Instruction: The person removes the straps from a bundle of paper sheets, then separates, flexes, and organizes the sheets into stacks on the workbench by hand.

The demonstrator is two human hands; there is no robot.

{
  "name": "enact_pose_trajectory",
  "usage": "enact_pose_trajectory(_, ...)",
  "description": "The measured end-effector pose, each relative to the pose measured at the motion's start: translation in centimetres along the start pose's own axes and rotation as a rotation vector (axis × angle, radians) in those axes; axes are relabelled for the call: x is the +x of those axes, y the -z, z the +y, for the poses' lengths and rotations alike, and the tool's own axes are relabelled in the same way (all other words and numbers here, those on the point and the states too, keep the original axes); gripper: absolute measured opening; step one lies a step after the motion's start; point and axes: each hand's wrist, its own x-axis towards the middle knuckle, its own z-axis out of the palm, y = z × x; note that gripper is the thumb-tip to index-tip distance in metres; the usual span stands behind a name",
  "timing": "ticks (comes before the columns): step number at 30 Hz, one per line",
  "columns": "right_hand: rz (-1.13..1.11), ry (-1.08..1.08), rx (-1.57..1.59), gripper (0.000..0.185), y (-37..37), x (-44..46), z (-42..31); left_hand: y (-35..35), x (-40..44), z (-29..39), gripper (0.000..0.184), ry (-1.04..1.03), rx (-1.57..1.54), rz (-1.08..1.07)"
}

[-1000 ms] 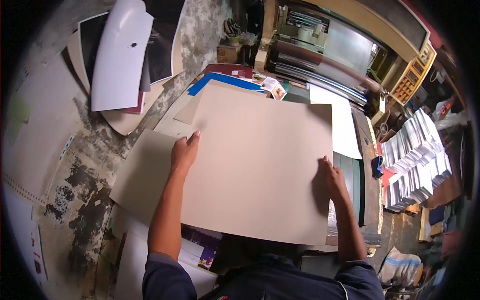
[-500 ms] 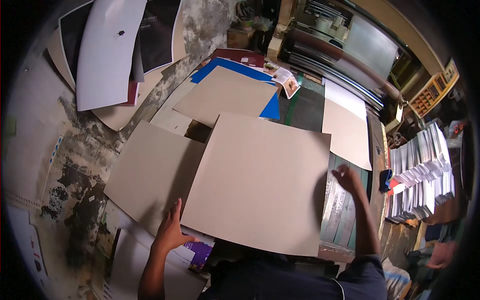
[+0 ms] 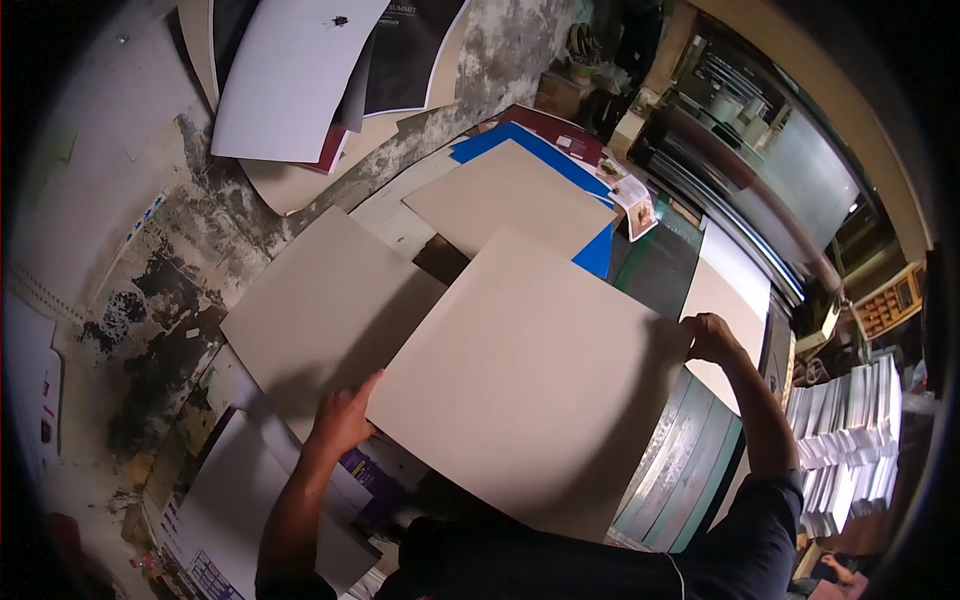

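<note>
A large beige cardboard sheet (image 3: 530, 380) spans the space in front of me, tilted in view. At its left corner, my left hand (image 3: 345, 415) is closed on the edge, its thumb hidden or hard to see. My right hand (image 3: 712, 338) pinches the right corner with bent fingers. Under and to the left lies a second cardboard sheet (image 3: 320, 300), partly shaded. Farther back, another cardboard sheet (image 3: 510, 195) rests over blue sheets (image 3: 597, 252).
Large printed sheets (image 3: 300, 80) hang or lean against the stained wall at upper left. A machine with long rollers (image 3: 720, 190) stands at upper right. Stacked papers (image 3: 845, 440) are on the right, beside a slatted surface (image 3: 680, 460). A purple printed piece (image 3: 370, 475) lies below my left hand.
Both hands have moved from beside the large cardboard sheet onto its edges and closed there. The sheet now appears turned clockwise, and the whole view has shifted too.
</note>
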Motion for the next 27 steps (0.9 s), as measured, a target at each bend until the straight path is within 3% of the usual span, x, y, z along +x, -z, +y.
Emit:
enact_pose_trajectory(2, -0.006, 0.01, -0.062, 0.043, -0.5, 0.2, 0.1, -1.1, -0.9, -1.7, 0.093, -0.042, -0.008, 0.057)
enact_pose_trajectory(4, -0.032, -0.083, -0.122, 0.052, -1.1, -0.1, -0.4, -2.2, 0.5, -2.3, 0.097, -0.222, -0.002, 0.168)
enact_pose_trajectory(7, -0.058, -0.246, -0.205, 0.075, 0.5, -1.1, -3.8, -1.1, -0.7, 0.7, 0.106, -0.03, -0.151, 0.137)
enact_pose_trajectory(8, -0.032, -0.397, -0.221, 0.074, 0.3, -2.0, -4.8, -2.4, -1.3, 0.1, 0.108, -0.022, -0.256, 0.227)
enact_pose_trajectory(9, 0.119, -0.419, -0.194, 0.09, 0.4, -3.3, -5.6, -0.8, -3.0, 2.3, 0.105, 0.079, -0.332, 0.102)
enact_pose_trajectory(10, 0.18, -0.522, -0.164, 0.093, 0.5, -5.0, -6.7, -1.3, -5.1, 3.6, 0.135, 0.021, -0.29, 0.187)
enact_pose_trajectory(12, 0.483, -0.655, -0.061, 0.092, -3.0, -9.1, -6.3, -4.5, -7.2, 1.6, 0.134, -0.141, -0.263, 0.432)
enact_pose_trajectory(13, 0.507, -0.705, -0.109, 0.083, -5.7, -11.1, -4.7, -5.6, -8.0, -0.5, 0.133, -0.097, -0.319, 0.434)
enact_pose_trajectory(14, 0.146, -0.926, -0.069, 0.065, -5.6, -13.9, -6.6, -6.6, -9.7, -2.1, 0.131, -0.042, -0.377, 0.443)
enact_pose_trajectory(16, -0.307, -0.975, -0.057, 0.045, -11.5, -19.8, -6.2, -8.4, -14.0, -3.8, 0.113, 0.054, -0.533, 0.497)
enact_pose_trajectory(18, -0.613, -0.827, 0.019, 0.037, -16.9, -24.0, -11.3, -12.6, -17.0, -8.7, 0.097, -0.112, -0.352, 0.738)
enact_pose_trajectory(20, -0.937, -0.584, 0.107, 0.031, -21.1, -26.8, -17.9, -14.4, -23.0, -10.1, 0.088, 0.106, -0.368, 0.646)
enact_pose_trajectory(22, -1.285, -0.388, 0.239, 0.029, -22.7, -28.4, -26.1, -15.7, -28.1, -11.1, 0.082, 0.258, -0.381, 0.712)
enact_pose_trajectory(24, -1.46, -0.272, 0.33, 0.032, -21.7, -27.8, -33.2, -17.3, -33.5, -12.1, 0.084, 0.485, -0.317, 0.674)
enact_pose_trajectory(25, -1.376, -0.206, 0.397, 0.028, -21.4, -26.0, -35.7, -18.4, -36.3, -12.8, 0.087, 0.553, -0.268, 0.699)
enact_pose_trajectory(26, -1.163, 0.12, 0.333, 0.025, -23.9, -25.4, -35.8, -19.6, -39.0, -13.3, 0.09, 0.601, -0.22, 0.72)
enact_pose_trajectory(27, -0.546, 0.626, 0.01, 0.02, -24.6, -24.0, -37.8, -21.5, -41.5, -14.1, 0.099, 0.729, -0.214, 0.688)
